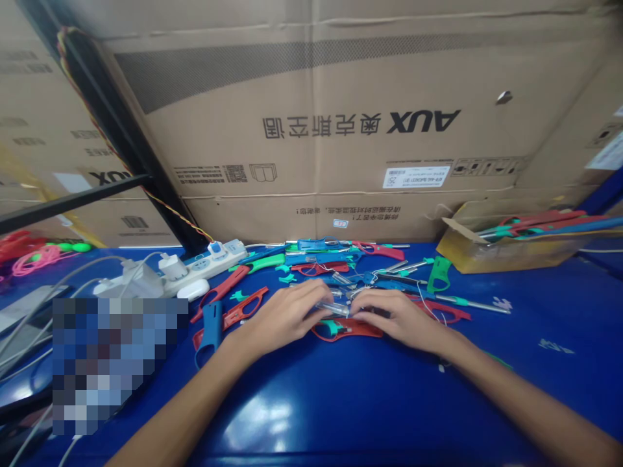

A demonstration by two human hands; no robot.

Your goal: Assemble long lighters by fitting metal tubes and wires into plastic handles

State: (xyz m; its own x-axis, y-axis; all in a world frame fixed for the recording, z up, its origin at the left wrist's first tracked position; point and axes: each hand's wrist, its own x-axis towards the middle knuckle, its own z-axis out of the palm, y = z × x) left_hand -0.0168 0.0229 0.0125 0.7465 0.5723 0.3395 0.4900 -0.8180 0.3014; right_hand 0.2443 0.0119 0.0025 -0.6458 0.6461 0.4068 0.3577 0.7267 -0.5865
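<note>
My left hand (296, 311) is closed, thumb and fingers pinching a small clear plastic piece (335, 309), perhaps a lighter's fuel tank. My right hand (402, 318) is closed too, its fingertips at the piece's right end, where something small and dark shows; what it grips is mostly hidden. Just below the hands lies a red gas-lighter casing half (367, 329) with a green trigger (335, 327) in it. Left of my left hand are an orange-red casing (243, 310) and a blue casing (215, 327). A green casing (439, 274) lies beyond my right hand.
Loose lighter parts and metal tubes (487, 306) spread behind the hands on the blue table (311, 415). At the back right stands an open cardboard box (511, 254) of lighter parts. A power strip (209, 264) with chargers and cables sits left. Cardboard (311, 78) walls the back.
</note>
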